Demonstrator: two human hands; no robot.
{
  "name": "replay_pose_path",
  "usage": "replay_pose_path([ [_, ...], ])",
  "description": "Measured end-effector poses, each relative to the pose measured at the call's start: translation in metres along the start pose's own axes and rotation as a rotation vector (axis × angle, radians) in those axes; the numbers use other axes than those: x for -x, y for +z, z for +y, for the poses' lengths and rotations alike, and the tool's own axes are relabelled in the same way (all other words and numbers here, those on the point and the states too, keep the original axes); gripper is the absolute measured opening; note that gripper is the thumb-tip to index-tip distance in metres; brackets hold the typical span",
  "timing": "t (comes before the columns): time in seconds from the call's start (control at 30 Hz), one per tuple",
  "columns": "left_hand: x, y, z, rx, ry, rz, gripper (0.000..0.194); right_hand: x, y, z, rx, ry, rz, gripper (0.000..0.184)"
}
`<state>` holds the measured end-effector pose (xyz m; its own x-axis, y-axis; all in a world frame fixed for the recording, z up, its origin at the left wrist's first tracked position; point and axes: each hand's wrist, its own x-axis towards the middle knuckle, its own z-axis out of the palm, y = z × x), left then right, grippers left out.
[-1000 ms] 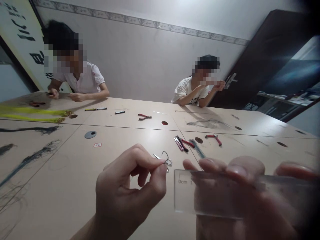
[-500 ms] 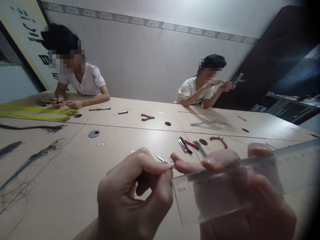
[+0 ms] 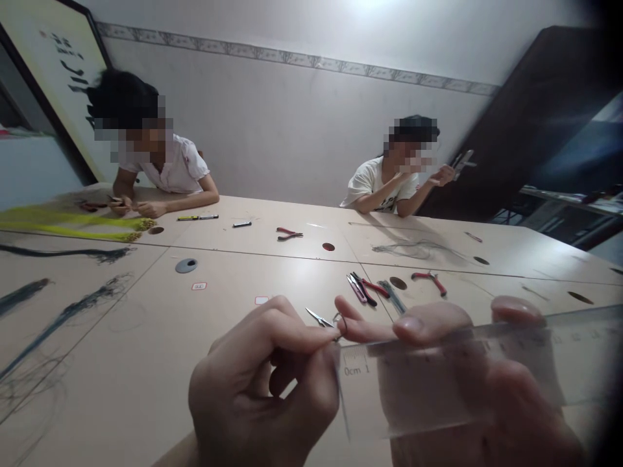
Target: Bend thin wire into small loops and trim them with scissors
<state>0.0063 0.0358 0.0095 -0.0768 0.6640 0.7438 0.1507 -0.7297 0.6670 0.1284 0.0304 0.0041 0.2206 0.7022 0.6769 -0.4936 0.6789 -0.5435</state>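
Observation:
My left hand (image 3: 265, 383) is closed, its thumb and forefinger pinching a small, thin loop of dark wire (image 3: 344, 320). The loop stands up at the fingertips, just beside the zero end of a clear ruler (image 3: 357, 402). My right hand (image 3: 433, 316) grips this ruler, with fingers along its upper edge and the rest of the hand showing through the plastic. One outstretched finger of that hand reaches toward the loop. Behind the fingertips lies a pointed metal blade (image 3: 317, 316) on the table, partly covered by my left hand.
On the table (image 3: 146, 389) lie red-handled pliers (image 3: 370, 285), pink snips (image 3: 356, 288), more red pliers (image 3: 428, 283) and dark wire bundles (image 3: 73, 321). Yellow strands (image 3: 73, 222) lie far left. Across the table sit two people, one in pink (image 3: 165, 170), one in white (image 3: 372, 185).
The wire loop at my left fingertips has turned and stands more upright and rounder. My camera view has tilted slightly. The person on the right has moved their hands.

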Motion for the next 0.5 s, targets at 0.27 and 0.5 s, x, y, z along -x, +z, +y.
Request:
replay_pose_path([
  [0.27, 0.000, 0.000, -0.002, 0.056, 0.012, 0.012, 0.022, 0.002, 0.002, -0.001, -0.066, 0.018, -0.010, 0.023],
  [0.5, 0.005, 0.008, 0.000, 0.248, -0.056, 0.047, 0.025, 0.003, 0.012, 0.002, -0.090, -0.016, 0.094, 0.021],
])
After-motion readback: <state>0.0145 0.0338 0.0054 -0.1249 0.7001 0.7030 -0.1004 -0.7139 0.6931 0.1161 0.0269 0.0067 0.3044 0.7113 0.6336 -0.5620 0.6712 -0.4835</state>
